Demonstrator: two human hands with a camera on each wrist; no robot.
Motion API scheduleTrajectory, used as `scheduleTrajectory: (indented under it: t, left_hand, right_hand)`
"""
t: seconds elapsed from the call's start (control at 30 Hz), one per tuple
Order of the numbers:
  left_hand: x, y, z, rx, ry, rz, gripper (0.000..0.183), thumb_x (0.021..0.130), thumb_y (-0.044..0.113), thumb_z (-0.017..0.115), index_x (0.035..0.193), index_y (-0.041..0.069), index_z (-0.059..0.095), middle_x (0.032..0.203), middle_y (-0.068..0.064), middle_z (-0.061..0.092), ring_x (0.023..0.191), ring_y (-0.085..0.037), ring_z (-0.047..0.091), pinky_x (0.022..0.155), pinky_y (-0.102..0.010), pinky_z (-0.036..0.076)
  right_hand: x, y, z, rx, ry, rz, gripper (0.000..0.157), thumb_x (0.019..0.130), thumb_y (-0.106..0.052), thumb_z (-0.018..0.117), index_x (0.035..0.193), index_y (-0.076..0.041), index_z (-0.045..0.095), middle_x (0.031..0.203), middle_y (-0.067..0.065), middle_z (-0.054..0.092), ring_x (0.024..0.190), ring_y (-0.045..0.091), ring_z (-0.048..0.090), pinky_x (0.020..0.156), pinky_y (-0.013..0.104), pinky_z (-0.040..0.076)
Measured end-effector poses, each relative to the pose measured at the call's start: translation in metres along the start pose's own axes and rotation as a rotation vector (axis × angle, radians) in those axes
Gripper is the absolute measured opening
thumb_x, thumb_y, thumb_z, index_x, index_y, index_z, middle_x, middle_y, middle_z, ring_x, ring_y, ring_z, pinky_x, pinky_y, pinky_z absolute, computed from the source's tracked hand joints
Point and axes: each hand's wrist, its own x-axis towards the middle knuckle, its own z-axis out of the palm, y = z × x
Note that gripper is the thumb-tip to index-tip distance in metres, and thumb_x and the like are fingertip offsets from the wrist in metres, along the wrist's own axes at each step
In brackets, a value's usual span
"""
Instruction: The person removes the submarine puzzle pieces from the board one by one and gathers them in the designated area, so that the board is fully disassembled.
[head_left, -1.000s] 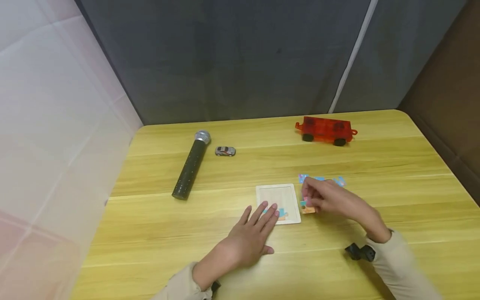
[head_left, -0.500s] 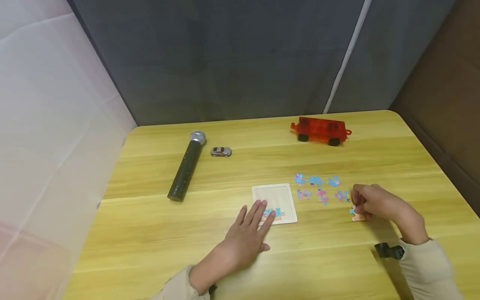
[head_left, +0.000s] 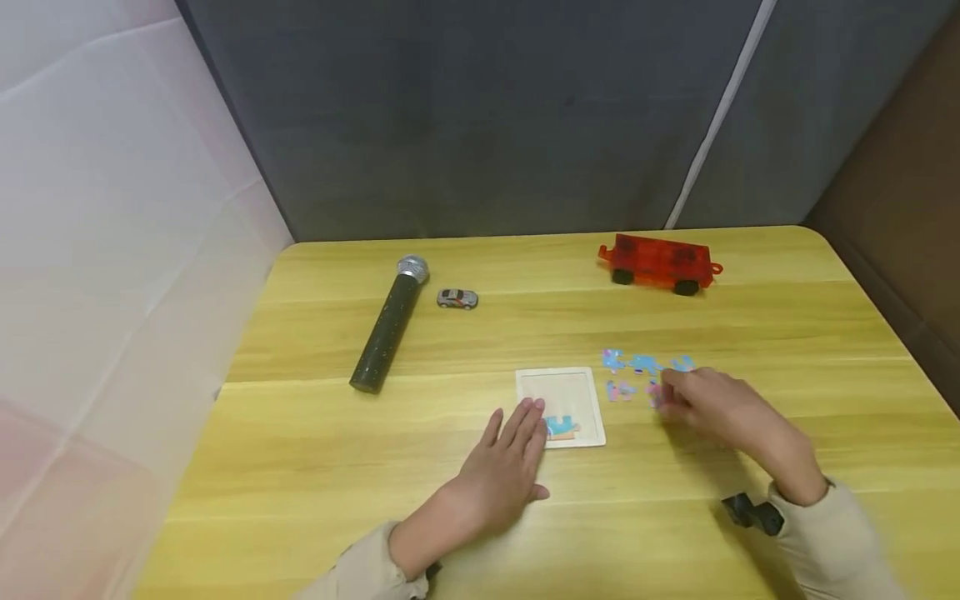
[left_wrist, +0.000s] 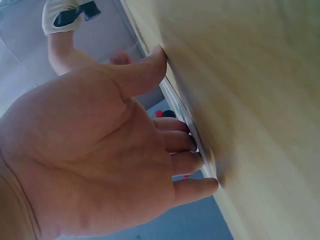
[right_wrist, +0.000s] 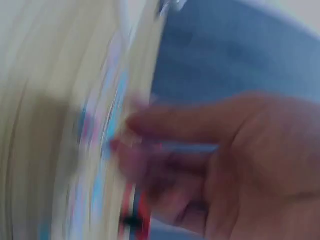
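Note:
My left hand point(head_left: 504, 471) lies with extended fingers over the left front part of a square wooden puzzle tray point(head_left: 561, 389). Puzzle pieces point(head_left: 559, 427) in blue and orange sit along the tray's front side, partly under the fingers. Right of the tray, my right hand point(head_left: 720, 408) hovers over loose puzzle pieces, its fingers loosely bent. Blue and pink pieces point(head_left: 620, 391) show to its left, and a blue piece point(head_left: 643, 363) lies behind. The right wrist view is blurred; a teal patch point(right_wrist: 45, 230) lies on the table there, and no piece shows clearly in the fingers.
A black microphone point(head_left: 387, 337) with a silver head lies at the left, beside a small silver toy car point(head_left: 457, 298). A red toy wagon point(head_left: 660, 262) stands at the back right. Grey panels point(head_left: 487, 125) rise behind the table point(head_left: 300, 467).
My right hand carried an orange and teal puzzle piece from the tray's right side to the far right, then came back left over the loose pieces. The left hand stayed on the tray.

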Motion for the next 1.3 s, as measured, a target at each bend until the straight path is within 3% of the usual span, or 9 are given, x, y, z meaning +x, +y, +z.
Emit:
scheduleTrajectory:
  t: [0.1, 0.2, 0.43, 0.63, 0.8, 0.97, 1.17, 1.3]
  left_hand:
    - [0.002, 0.001, -0.001, 0.029, 0.001, 0.002, 0.081, 0.114, 0.057, 0.045, 0.173, 0.005, 0.029, 0.185, -0.018, 0.011, 0.172, -0.032, 0.01, 0.137, -0.051, 0.024]
    - [0.003, 0.002, -0.002, 0.055, -0.002, -0.009, 0.081, 0.113, 0.059, 0.044, 0.174, 0.007, 0.029, 0.184, -0.017, 0.012, 0.172, -0.032, 0.011, 0.137, -0.05, 0.024]
    - [0.001, 0.007, -0.002, 0.171, -0.002, -0.037, 0.081, 0.113, 0.063, 0.039, 0.175, 0.011, 0.029, 0.184, -0.015, 0.016, 0.172, -0.031, 0.015, 0.137, -0.047, 0.025]
    - [0.0, 0.011, 0.0, 0.202, -0.018, -0.037, 0.082, 0.114, 0.063, 0.036, 0.175, 0.009, 0.026, 0.184, -0.016, 0.015, 0.172, -0.031, 0.014, 0.137, -0.045, 0.024]
    - [-0.001, 0.011, 0.001, 0.201, -0.02, -0.04, 0.083, 0.114, 0.062, 0.036, 0.175, 0.007, 0.025, 0.184, -0.017, 0.015, 0.172, -0.031, 0.015, 0.137, -0.044, 0.025]
    - [-0.004, 0.01, 0.003, 0.157, -0.015, -0.062, 0.082, 0.114, 0.06, 0.038, 0.174, 0.005, 0.026, 0.183, -0.017, 0.016, 0.171, -0.032, 0.016, 0.136, -0.046, 0.026]
    - [-0.01, 0.011, 0.009, 0.23, 0.028, -0.105, 0.084, 0.11, 0.068, 0.038, 0.173, 0.012, 0.035, 0.178, -0.022, 0.03, 0.168, -0.035, 0.028, 0.135, -0.047, 0.029]
    - [-0.013, 0.012, 0.012, 0.267, 0.037, -0.131, 0.083, 0.109, 0.07, 0.038, 0.172, 0.015, 0.038, 0.174, -0.025, 0.036, 0.165, -0.037, 0.034, 0.134, -0.047, 0.031]
  right_hand:
    - [0.019, -0.038, 0.018, 0.013, 0.144, -0.173, 0.011, 0.101, -0.013, 0.08, 0.099, -0.012, 0.07, 0.087, -0.005, 0.065, 0.072, 0.008, 0.056, 0.061, 0.028, 0.049]
    - [0.032, -0.065, 0.038, 0.007, 0.181, -0.238, 0.017, 0.098, -0.015, 0.084, 0.108, -0.009, 0.071, 0.097, -0.001, 0.063, 0.072, 0.008, 0.056, 0.059, 0.024, 0.05]
    - [0.041, -0.077, 0.058, -0.033, 0.243, -0.196, 0.025, 0.09, -0.012, 0.09, 0.094, -0.01, 0.066, 0.094, 0.0, 0.056, 0.066, 0.009, 0.052, 0.054, 0.023, 0.046]
    - [0.044, -0.076, 0.059, 0.116, 0.223, -0.15, 0.026, 0.092, -0.005, 0.088, 0.088, -0.013, 0.063, 0.079, -0.005, 0.058, 0.068, 0.006, 0.049, 0.059, 0.023, 0.046]
    - [0.047, -0.067, 0.056, 0.305, 0.155, -0.157, 0.021, 0.098, -0.004, 0.08, 0.089, -0.011, 0.063, 0.07, -0.007, 0.064, 0.06, 0.0, 0.052, 0.059, 0.022, 0.047]
    - [0.039, -0.042, 0.036, 0.487, 0.08, -0.155, 0.015, 0.101, -0.002, 0.075, 0.094, -0.006, 0.063, 0.077, 0.0, 0.07, 0.061, 0.004, 0.059, 0.06, 0.022, 0.049]
    - [0.002, 0.009, 0.017, 0.462, -0.114, -0.067, 0.019, 0.102, 0.001, 0.072, 0.092, -0.009, 0.06, 0.078, -0.004, 0.063, 0.061, 0.005, 0.052, 0.058, 0.023, 0.045]
    - [-0.005, 0.028, 0.015, 0.364, -0.124, -0.053, 0.02, 0.102, 0.002, 0.072, 0.09, -0.011, 0.06, 0.076, -0.006, 0.059, 0.062, 0.003, 0.049, 0.06, 0.024, 0.044]
